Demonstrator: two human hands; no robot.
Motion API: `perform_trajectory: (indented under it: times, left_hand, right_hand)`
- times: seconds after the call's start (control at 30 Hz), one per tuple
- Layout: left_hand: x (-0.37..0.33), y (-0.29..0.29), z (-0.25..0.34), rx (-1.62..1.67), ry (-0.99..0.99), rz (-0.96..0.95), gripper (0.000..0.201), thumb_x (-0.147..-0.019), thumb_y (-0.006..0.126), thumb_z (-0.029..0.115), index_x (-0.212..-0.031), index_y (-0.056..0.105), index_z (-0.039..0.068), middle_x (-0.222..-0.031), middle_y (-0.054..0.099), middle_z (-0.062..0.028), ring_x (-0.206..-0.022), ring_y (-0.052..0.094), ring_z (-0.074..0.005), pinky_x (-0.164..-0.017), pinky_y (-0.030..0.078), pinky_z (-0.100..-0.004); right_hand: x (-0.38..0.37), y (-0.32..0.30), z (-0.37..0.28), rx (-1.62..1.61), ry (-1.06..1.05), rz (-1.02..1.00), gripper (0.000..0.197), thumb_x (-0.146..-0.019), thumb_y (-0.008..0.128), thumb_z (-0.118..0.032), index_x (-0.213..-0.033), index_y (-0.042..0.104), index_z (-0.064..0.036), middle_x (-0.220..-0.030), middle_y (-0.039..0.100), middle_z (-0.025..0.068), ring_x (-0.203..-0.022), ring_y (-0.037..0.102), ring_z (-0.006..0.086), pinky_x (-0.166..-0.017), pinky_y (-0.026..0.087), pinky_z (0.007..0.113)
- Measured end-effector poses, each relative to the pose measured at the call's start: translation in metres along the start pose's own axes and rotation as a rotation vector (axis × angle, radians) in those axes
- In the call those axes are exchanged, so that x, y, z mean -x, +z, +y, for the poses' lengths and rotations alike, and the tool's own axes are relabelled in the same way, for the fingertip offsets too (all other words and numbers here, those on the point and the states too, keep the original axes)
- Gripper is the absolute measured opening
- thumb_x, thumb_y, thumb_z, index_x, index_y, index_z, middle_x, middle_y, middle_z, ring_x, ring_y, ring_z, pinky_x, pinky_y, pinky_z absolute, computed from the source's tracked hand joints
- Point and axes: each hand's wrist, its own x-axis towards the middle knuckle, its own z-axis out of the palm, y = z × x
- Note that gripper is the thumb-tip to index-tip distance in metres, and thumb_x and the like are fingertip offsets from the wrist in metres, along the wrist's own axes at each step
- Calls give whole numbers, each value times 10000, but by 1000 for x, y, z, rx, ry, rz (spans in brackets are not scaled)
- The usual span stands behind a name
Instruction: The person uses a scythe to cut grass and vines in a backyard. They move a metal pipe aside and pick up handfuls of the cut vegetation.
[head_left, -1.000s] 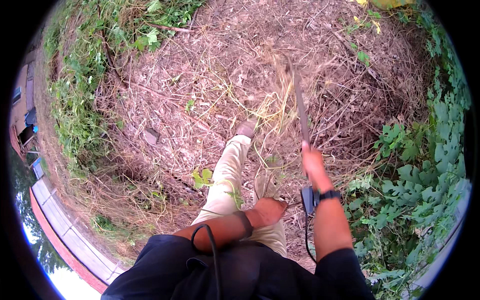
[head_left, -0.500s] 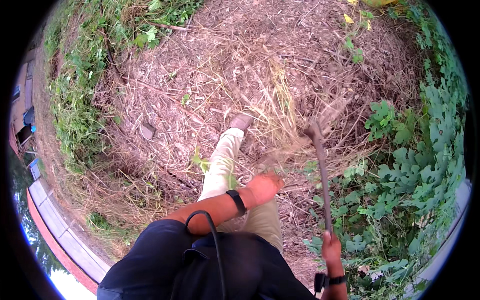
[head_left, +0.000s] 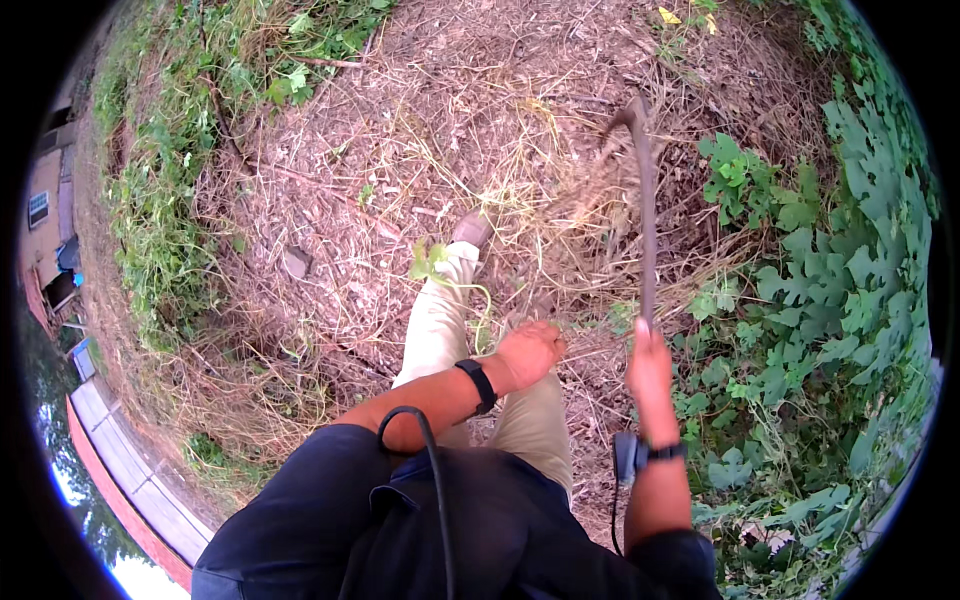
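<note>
My right hand (head_left: 650,365) is closed around the lower end of a long, brown-handled hooked tool (head_left: 647,220). Its dark, curved head points left and hangs over dry, cut stalks (head_left: 575,210); motion blurs the surface below. Near my right knee, my left hand (head_left: 530,355) has its fingers curled in, and whatever may be inside them is hidden. A green vine (head_left: 427,262) with a leaf lies across my left trouser leg (head_left: 432,325), its stem looping down toward my left wrist. My brown left shoe (head_left: 473,229) stands among the stalks.
Broad-leaved green plants (head_left: 860,260) crowd the right side. Tangled vines (head_left: 150,230) cover the left. A brick-like lump (head_left: 297,262) lies on the littered ground. A black cable (head_left: 438,500) runs over my dark shirt. A low wall (head_left: 150,490) and a building (head_left: 42,205) appear far left.
My right hand has moved forward, carrying the hooked tool farther from my feet. The vine leaf on my left leg has shifted up toward the shoe. My left hand has stayed nearly still.
</note>
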Motion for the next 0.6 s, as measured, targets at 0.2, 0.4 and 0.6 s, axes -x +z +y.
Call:
perform_trajectory:
  times: [0.2, 0.4, 0.6]
  left_hand:
    - [3, -4, 10, -67, -19, 25, 151, -815, 518, 160, -848, 647, 88, -915, 592, -82, -967, 562, -231, -855, 440, -373]
    - [8, 1, -9, -164, 15, 37, 142, -751, 551, 143, -857, 646, 127, -936, 572, -48, -985, 522, -203, -854, 394, -353]
    - [9, 24, -33, -87, -36, -14, 178, -784, 525, 135, -899, 656, 98, -987, 586, -73, -1058, 522, -235, -1076, 307, -432]
  right_hand:
    - [-99, 66, -81, -85, 17, -185, 554, -973, 408, -450, -991, 602, 68, -813, 643, 256, -831, 637, 411, -745, 488, 476]
    - [-94, 73, -17, 142, -126, -426, 456, -994, 434, -388, -793, 533, 10, -493, 433, 18, -376, 405, 184, -405, 363, 367]
    - [-18, -43, 25, 676, -91, -493, 498, -957, 441, -421, -922, 623, 42, -847, 633, 269, -861, 593, 462, -778, 465, 501]
